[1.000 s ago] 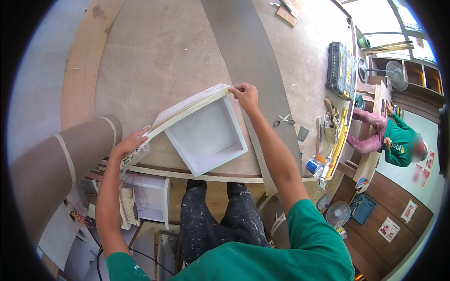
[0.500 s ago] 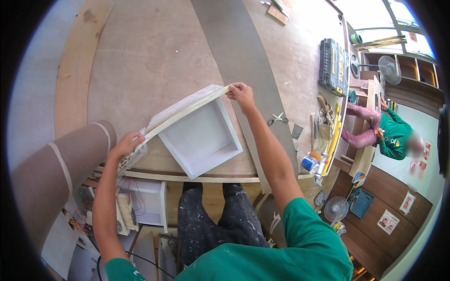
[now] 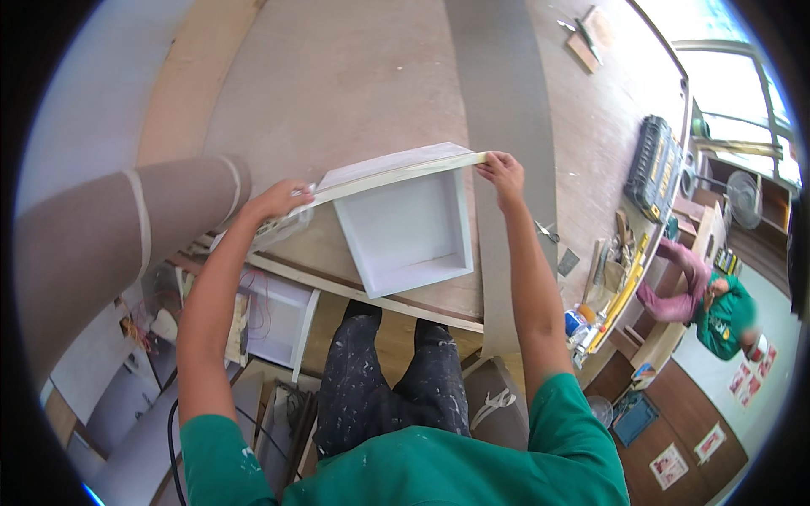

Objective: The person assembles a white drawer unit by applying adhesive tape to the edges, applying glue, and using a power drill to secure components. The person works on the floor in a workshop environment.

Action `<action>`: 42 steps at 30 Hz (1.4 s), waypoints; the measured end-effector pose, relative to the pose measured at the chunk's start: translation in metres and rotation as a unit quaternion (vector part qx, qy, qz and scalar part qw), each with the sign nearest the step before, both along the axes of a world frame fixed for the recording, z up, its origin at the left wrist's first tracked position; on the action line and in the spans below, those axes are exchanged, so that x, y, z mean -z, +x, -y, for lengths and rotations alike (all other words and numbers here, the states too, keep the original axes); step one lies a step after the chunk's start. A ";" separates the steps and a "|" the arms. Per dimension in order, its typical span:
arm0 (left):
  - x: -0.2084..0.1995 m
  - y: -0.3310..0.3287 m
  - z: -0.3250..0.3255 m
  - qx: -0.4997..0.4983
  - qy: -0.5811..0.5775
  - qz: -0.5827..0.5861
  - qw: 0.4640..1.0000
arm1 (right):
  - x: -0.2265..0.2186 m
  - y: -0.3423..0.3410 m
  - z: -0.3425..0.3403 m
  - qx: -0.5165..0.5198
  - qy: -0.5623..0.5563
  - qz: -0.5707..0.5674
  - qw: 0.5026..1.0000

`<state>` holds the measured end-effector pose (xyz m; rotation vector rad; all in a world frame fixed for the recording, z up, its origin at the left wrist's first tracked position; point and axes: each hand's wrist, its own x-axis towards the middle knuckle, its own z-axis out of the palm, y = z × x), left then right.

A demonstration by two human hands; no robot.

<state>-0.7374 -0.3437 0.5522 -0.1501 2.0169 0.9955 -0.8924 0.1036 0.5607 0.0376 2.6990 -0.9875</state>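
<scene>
A white drawer [image 3: 407,226] lies on the workbench near its front edge, its open side toward me. Along the top edge of its front panel [image 3: 388,166] runs a pale yellow strip of tape [image 3: 430,164]. My right hand [image 3: 504,179] pinches the strip's end at the panel's right corner. At the left corner my left hand [image 3: 285,199] is closed on crumpled clear plastic film [image 3: 283,229], which hangs below the fingers. Whether the film is joined to the tape is hard to make out.
A thick brown roll [image 3: 152,219] tied with bands lies at left. Scissors [image 3: 547,231], a yellow level [image 3: 620,291], a paint can [image 3: 577,323] and a black tool case [image 3: 654,169] are at right. Farther right sits a co-worker [image 3: 717,316]. A white open cabinet [image 3: 278,316] stands below the bench.
The view has turned, so the drawer and both hands appear farther right and the tape strip more level. Both hands keep their grip at the panel's corners. The co-worker's arms have shifted.
</scene>
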 end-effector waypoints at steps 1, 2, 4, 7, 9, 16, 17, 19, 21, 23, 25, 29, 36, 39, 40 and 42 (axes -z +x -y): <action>0.006 0.002 0.003 -0.002 0.009 -0.018 1.000 | 0.000 0.000 0.000 -0.001 -0.001 -0.001 1.000; 0.013 0.006 0.007 -0.003 0.017 -0.036 0.999 | 0.000 0.001 0.002 -0.003 0.000 -0.001 1.000; 0.015 0.007 0.008 -0.006 0.022 -0.037 0.999 | -0.002 0.002 0.001 -0.005 0.002 0.000 1.000; 0.011 0.003 0.004 -0.011 0.017 -0.004 1.000 | -0.001 0.003 0.001 -0.004 0.005 -0.002 1.000; 0.011 0.001 0.004 -0.008 0.025 -0.004 1.000 | -0.002 0.003 0.001 -0.006 0.004 -0.002 1.000; 0.008 -0.004 0.001 -0.012 0.025 0.013 1.000 | -0.001 0.000 -0.001 -0.005 0.004 -0.005 1.000; 0.007 -0.006 0.000 -0.008 0.017 0.024 1.000 | -0.002 -0.001 -0.002 -0.004 0.005 -0.005 1.000; 0.008 -0.009 -0.001 0.010 0.004 0.010 1.000 | -0.001 -0.002 -0.005 0.001 0.006 -0.009 1.000; 0.021 0.001 0.014 0.033 -0.003 -0.043 0.999 | -0.002 -0.004 -0.002 -0.004 0.000 -0.011 1.000; 0.020 -0.003 0.019 0.051 0.009 -0.011 0.999 | 0.000 -0.006 -0.001 -0.005 0.001 -0.010 1.000; 0.011 -0.006 0.014 0.013 0.010 -0.013 1.000 | 0.000 -0.007 -0.004 -0.003 0.002 -0.010 1.000; 0.011 -0.004 0.020 0.006 0.014 -0.006 1.000 | 0.000 -0.010 -0.002 0.001 -0.005 -0.003 1.000; -0.015 -0.004 0.019 -0.041 0.006 0.084 0.996 | 0.000 -0.011 -0.001 0.007 -0.013 0.001 1.000; -0.025 -0.006 0.009 -0.043 0.006 0.071 0.997 | 0.000 -0.011 -0.006 0.012 -0.010 0.002 1.000; -0.027 -0.009 0.004 -0.040 0.007 0.063 0.997 | 0.000 -0.010 -0.008 0.016 -0.008 0.003 1.000; -0.018 -0.004 0.017 -0.026 0.008 0.044 0.999 | -0.002 -0.013 -0.003 0.010 -0.017 0.002 1.000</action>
